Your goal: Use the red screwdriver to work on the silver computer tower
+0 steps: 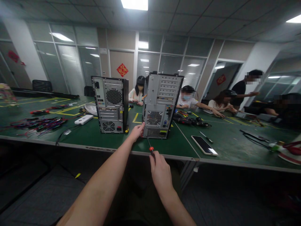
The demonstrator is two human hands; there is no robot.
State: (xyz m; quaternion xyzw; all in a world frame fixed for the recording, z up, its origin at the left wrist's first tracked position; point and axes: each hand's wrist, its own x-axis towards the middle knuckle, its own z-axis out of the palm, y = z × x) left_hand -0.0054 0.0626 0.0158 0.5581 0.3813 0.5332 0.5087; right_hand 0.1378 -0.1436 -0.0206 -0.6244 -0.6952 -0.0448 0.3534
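Observation:
Two computer cases stand upright on the green table, back panels toward me. At the lower left edge of the right computer case [154, 105], my left hand [137, 132] grips the side, its fingers partly hidden. My right hand [161, 168] is closed round the handle of a screwdriver [151, 148] with a red-and-black grip. The screwdriver's shaft points up and away from me, its tip at the case's bottom left corner. To the left of my left hand is the other computer case [109, 117], which neither hand touches.
On the green table [181, 142], a phone [204, 145] and a thin pen-like tool [206, 137] lie right. Bundled cables [192, 121] sit behind them. Left are tangled wires [44, 124] and a white device [84, 119]. Several people sit or stand across the table.

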